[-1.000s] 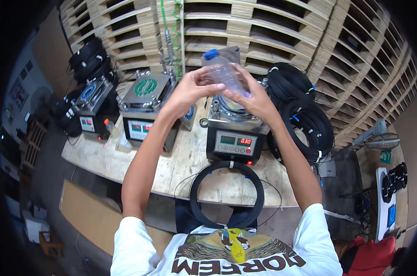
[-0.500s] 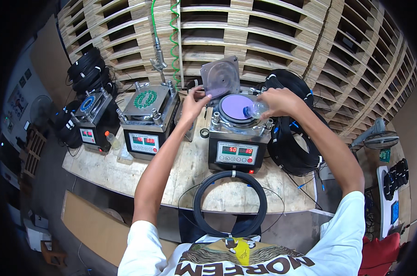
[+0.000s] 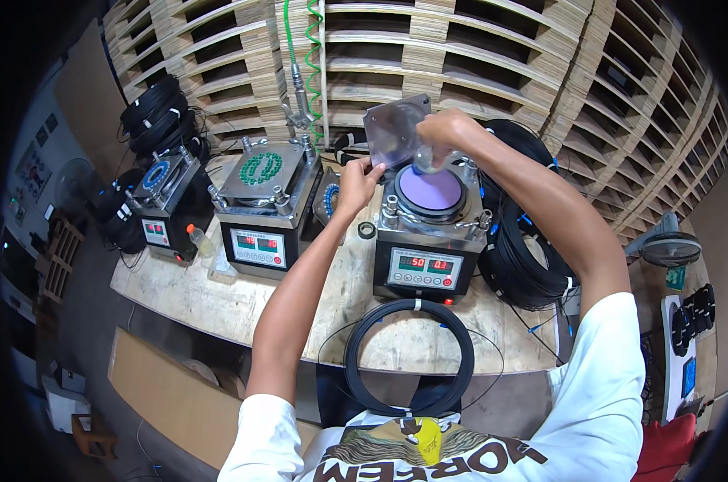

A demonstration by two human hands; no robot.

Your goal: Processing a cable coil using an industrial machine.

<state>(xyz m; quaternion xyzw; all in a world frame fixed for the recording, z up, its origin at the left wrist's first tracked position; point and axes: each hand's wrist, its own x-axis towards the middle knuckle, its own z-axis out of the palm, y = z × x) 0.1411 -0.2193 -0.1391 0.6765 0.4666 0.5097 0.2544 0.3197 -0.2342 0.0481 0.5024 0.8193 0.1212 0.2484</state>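
Head view: above the pad point(image 3: 432, 191), a bottle point(image 3: 433, 160), probably light, squeezable and best taken round its body, is enclosed by the right grip point(image 3: 449, 131), while a tilted plate point(image 3: 389, 132), presumably heavy and stiff, is pinched at a lower corner by the left grip point(image 3: 359, 185).

Single head-worn fisheye; looks forward and steeply down over bare hands point(image 3: 357, 186) at close range; pale wooden tabletop point(image 3: 332, 299) mid-frame, slatted wooden pallets point(image 3: 418, 74) beyond.
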